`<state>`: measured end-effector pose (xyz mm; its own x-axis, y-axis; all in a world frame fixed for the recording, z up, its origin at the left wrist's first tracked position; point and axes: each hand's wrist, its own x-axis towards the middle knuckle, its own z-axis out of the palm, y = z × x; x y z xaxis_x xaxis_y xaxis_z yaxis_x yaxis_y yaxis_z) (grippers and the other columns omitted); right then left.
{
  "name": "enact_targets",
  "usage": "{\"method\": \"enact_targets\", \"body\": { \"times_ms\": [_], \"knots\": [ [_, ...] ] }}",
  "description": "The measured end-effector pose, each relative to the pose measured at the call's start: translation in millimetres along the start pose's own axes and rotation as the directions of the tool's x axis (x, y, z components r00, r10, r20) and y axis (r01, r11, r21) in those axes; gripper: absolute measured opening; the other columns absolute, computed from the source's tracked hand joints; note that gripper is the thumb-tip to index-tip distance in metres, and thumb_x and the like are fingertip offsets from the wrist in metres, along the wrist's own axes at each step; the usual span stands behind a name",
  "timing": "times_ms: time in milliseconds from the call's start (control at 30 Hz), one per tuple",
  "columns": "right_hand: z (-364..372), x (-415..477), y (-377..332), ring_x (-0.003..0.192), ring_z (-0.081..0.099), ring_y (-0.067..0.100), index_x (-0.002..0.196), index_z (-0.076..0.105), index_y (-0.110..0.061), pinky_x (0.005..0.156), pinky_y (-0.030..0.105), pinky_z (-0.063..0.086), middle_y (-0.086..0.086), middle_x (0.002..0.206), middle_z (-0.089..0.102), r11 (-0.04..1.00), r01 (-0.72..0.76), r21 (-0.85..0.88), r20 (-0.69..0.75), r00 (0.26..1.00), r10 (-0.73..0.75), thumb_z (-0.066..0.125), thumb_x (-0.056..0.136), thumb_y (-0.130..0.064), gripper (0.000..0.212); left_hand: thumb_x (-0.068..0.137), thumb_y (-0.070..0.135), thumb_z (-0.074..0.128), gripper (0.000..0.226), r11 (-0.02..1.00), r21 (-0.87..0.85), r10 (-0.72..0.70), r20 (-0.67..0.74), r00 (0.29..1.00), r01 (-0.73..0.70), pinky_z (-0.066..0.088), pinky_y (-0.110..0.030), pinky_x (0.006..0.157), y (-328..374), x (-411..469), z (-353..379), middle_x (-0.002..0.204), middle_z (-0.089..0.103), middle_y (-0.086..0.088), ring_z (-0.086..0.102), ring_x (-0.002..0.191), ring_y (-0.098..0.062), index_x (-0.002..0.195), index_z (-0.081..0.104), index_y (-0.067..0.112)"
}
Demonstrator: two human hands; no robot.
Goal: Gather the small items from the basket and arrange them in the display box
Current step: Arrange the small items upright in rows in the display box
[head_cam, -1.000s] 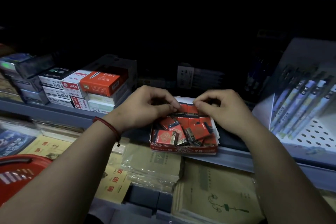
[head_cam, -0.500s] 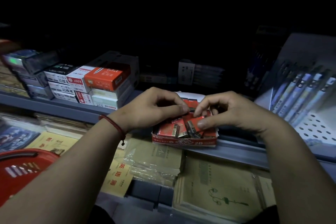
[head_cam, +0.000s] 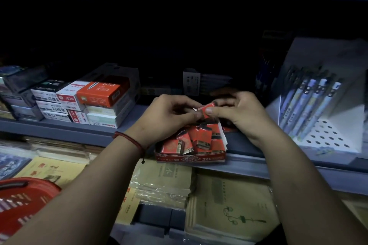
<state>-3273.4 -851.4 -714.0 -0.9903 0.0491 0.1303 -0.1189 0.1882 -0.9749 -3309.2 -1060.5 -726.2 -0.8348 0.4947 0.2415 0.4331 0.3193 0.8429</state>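
A red display box (head_cam: 191, 158) marked 2B sits at the front edge of the grey shelf, holding several small red packets (head_cam: 204, 139) that lie jumbled and tilted. Just above the box, my left hand (head_cam: 167, 113) and my right hand (head_cam: 239, 111) both pinch one small red packet (head_cam: 207, 108) between their fingertips. The red basket (head_cam: 22, 203) is at the lower left, only partly in view; its contents are hidden.
Stacked stationery boxes (head_cam: 95, 101) stand left of the display box. A white rack of pens (head_cam: 316, 103) stands at the right. Wrapped notebooks (head_cam: 229, 205) lie on the lower shelf. The back of the shelf is dark.
Both hands have lifted out of the display box, and a single red packet is now held up between them above it. The view has shifted slightly.
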Motion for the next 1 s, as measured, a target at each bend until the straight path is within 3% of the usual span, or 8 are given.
{"method": "enact_targets", "body": {
  "times_ms": [133, 267, 367, 467, 667, 800, 933, 1000],
  "knots": [
    [6, 4, 0, 0.078, 0.075, 0.018, 0.092, 0.074, -0.008, 0.07, 0.028, 0.059, 0.007, 0.085, 0.078, 0.998, 0.037, 0.045, -0.164, 0.986, -0.03, 0.081, 0.079, -0.004, 0.015, 0.089, 0.029, 0.075, 0.013, 0.999, 0.031, 0.008, -0.06, 0.998, -0.006, 0.06, -0.027, 0.084, -1, 7, 3, 0.096, 0.078, 0.011, 0.072, 0.092, -0.001, 0.102, 0.078, 0.026],
    [3, 9, 5, 0.076, 0.074, 0.016, 0.083, 0.076, -0.021, 0.077, 0.037, 0.062, 0.0, 0.079, 0.077, 0.99, 0.007, -0.142, -0.248, 0.968, -0.042, 0.08, 0.083, -0.012, 0.009, 0.092, 0.031, 0.072, 0.009, 0.987, 0.161, 0.008, -0.044, 0.999, 0.0, 0.056, -0.017, 0.08, -3, 9, 7, 0.096, 0.076, 0.013, 0.069, 0.091, 0.004, 0.098, 0.079, 0.028],
    [0, 10, 11, 0.081, 0.071, 0.002, 0.087, 0.075, -0.029, 0.08, 0.026, 0.058, -0.014, 0.084, 0.075, 0.96, 0.029, -0.28, -0.188, 0.979, -0.084, 0.077, 0.086, -0.016, 0.013, 0.094, 0.027, 0.069, 0.01, 0.983, 0.183, -0.004, -0.045, 0.999, 0.012, 0.054, -0.011, 0.078, -6, 8, 6, 0.098, 0.075, 0.015, 0.067, 0.093, 0.007, 0.1, 0.077, 0.031],
    [-3, 12, 15, 0.085, 0.066, -0.003, 0.099, 0.077, -0.029, 0.08, 0.019, 0.053, -0.023, 0.087, 0.069, 0.874, 0.068, -0.482, -0.143, 0.978, -0.155, 0.074, 0.089, -0.022, 0.012, 0.095, 0.024, 0.068, 0.013, 0.981, 0.194, -0.019, -0.055, 0.998, 0.03, 0.055, -0.015, 0.082, -9, 8, 4, 0.102, 0.074, 0.015, 0.067, 0.095, 0.006, 0.103, 0.076, 0.031],
    [-2, 15, 21, 0.085, 0.058, -0.012, 0.102, 0.078, -0.024, 0.07, -0.001, 0.037, -0.016, 0.097, 0.072, 0.78, 0.105, -0.617, -0.029, 0.987, -0.156, 0.067, 0.094, -0.025, 0.013, 0.095, 0.024, 0.067, 0.014, 0.966, 0.257, 0.007, -0.059, 0.998, 0.008, 0.053, -0.018, 0.085, -8, 7, 6, 0.106, 0.07, 0.015, 0.065, 0.098, 0.002, 0.105, 0.075, 0.03],
    [-7, 15, 20, 0.089, 0.059, -0.011, 0.105, 0.077, -0.025, 0.073, 0.006, 0.039, -0.016, 0.098, 0.072, 0.798, 0.092, -0.596, 0.002, 0.994, -0.113, 0.063, 0.097, -0.027, 0.016, 0.096, 0.023, 0.066, 0.015, 0.966, 0.259, 0.01, -0.059, 0.998, 0.005, 0.052, -0.016, 0.086, -8, 6, 6, 0.107, 0.069, 0.016, 0.064, 0.1, 0.003, 0.107, 0.075, 0.029],
    [-14, 16, 26, 0.08, 0.065, 0.012, 0.118, 0.072, -0.017, 0.067, 0.02, 0.049, 0.003, 0.097, 0.072, 0.774, -0.015, -0.633, -0.193, 0.971, -0.139, 0.052, 0.099, -0.01, 0.028, 0.097, 0.022, 0.065, 0.016, 0.965, 0.263, 0.01, -0.047, 0.999, 0.002, 0.053, -0.017, 0.086, -9, 6, 5, 0.109, 0.067, 0.016, 0.063, 0.101, 0.002, 0.108, 0.074, 0.03],
    [-17, 16, 29, 0.071, 0.06, 0.012, 0.122, 0.069, -0.014, 0.062, 0.022, 0.046, 0.002, 0.087, 0.068, 0.744, -0.056, -0.666, -0.208, 0.971, -0.114, 0.053, 0.098, -0.009, 0.029, 0.096, 0.02, 0.066, 0.017, 0.955, 0.296, 0.021, -0.045, 0.999, -0.006, 0.051, -0.017, 0.087, -11, 7, 3, 0.11, 0.066, 0.015, 0.062, 0.101, 0.0, 0.107, 0.074, 0.03]
  ]
}}
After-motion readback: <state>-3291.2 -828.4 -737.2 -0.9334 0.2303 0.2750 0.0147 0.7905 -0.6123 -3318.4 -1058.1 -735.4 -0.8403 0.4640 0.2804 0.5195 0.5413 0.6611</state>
